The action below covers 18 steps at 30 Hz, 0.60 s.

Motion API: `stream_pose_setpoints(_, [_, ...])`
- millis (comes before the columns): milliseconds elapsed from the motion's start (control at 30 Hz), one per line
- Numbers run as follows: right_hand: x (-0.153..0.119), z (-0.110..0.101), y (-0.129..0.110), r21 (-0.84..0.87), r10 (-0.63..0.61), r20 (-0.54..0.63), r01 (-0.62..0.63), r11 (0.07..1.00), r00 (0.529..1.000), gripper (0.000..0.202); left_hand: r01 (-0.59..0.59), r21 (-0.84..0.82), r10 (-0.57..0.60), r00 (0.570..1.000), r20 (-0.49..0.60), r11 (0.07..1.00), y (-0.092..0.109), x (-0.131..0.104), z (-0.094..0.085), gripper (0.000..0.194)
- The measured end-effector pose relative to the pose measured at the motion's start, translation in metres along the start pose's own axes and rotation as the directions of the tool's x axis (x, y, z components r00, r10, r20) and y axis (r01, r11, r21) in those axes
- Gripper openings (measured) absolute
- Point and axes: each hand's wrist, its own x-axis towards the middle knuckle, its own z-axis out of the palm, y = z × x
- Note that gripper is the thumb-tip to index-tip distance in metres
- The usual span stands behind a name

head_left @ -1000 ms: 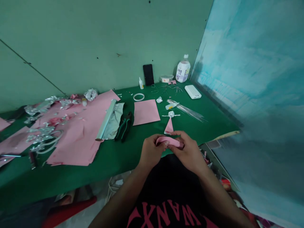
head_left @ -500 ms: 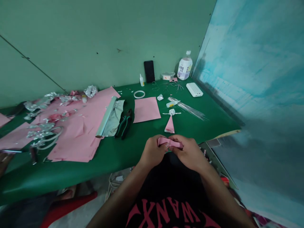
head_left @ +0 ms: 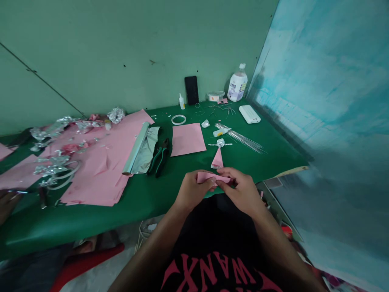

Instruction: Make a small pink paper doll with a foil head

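A folded strip of pink paper (head_left: 205, 177) is held between both hands at the table's front edge. My left hand (head_left: 192, 189) pinches its left part, thumb on top. My right hand (head_left: 240, 189) grips the right part with thumb and fingers. Just beyond the hands lies a small figure (head_left: 217, 157) with a pink cone body, a foil head and foil-wrapped arms. A square pink sheet (head_left: 188, 140) lies to its left, and a small glue bottle (head_left: 220, 132) rests by thin metal wires (head_left: 246, 140) behind it.
Green-handled pliers (head_left: 159, 157), a foil roll (head_left: 136, 149) and stacked pink sheets (head_left: 100, 178) lie to the left. A tape ring (head_left: 178, 119), black phone (head_left: 191, 90), white power bank (head_left: 249, 114) and large bottle (head_left: 237, 84) are farther back. Another person's hand (head_left: 6, 202) is at far left.
My hands have shifted slightly, and the pink strip shows a wider, flatter face at its left part. At far left, the other person's hand has moved a little.
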Motion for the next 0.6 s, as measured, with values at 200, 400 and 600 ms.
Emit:
stream_pose_setpoints(200, [-0.002, 0.001, -0.004, -0.041, -0.008, -0.021, 0.007, 0.999, 1.000, 0.016, 0.004, 0.033, -0.004, 1.000, 0.001, 0.999, -0.004, 0.000, 0.002, 0.025])
stream_pose_setpoints(400, [-0.002, 0.002, -0.001, -0.149, -0.101, 0.017, 0.102, 0.984, 0.995, 0.014, -0.023, -0.031, 0.022, 0.999, -0.023, 0.999, -0.007, -0.002, 0.006, 0.024])
stream_pose_setpoints(600, [0.003, -0.013, 0.004, -0.171, -0.103, -0.067, 0.090, 0.981, 0.992, 0.013, -0.001, -0.046, 0.002, 1.000, 0.031, 0.999, -0.001, -0.005, 0.001, 0.031])
